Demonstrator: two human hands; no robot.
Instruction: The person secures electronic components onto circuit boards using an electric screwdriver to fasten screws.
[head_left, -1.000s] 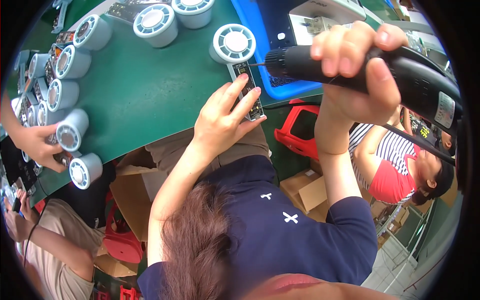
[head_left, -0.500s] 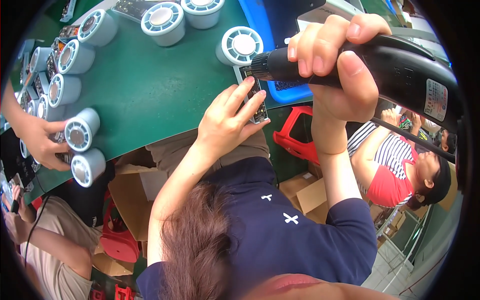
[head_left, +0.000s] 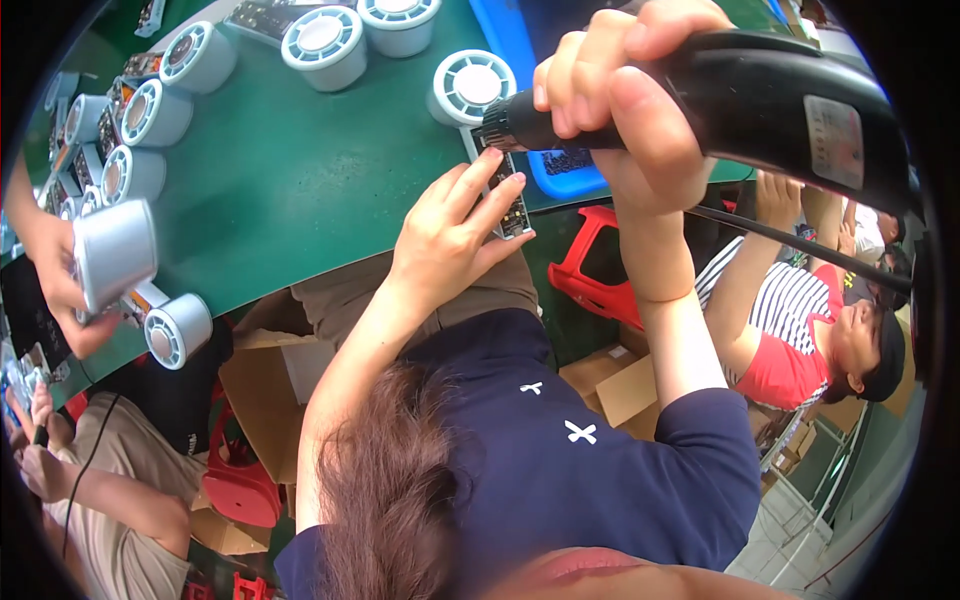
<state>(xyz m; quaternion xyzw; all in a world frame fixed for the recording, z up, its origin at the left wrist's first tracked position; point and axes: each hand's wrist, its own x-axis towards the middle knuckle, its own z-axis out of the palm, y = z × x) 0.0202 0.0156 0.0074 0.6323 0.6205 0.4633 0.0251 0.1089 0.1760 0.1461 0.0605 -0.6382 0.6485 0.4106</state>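
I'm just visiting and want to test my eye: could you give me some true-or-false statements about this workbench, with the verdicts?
1. The worker's right hand grips a black handheld tool. True.
2. The worker's left hand is away from the table, touching nothing. False: it touches a circuit board.
3. The tabletop is green. True.
4. The tray near the tool is yellow. False: the tray is blue.
5. At the picture's left, another person's hand holds a pale-blue part. True.

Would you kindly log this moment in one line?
left hand: on circuit board; right hand: holding black power tool; nose: at board's far end
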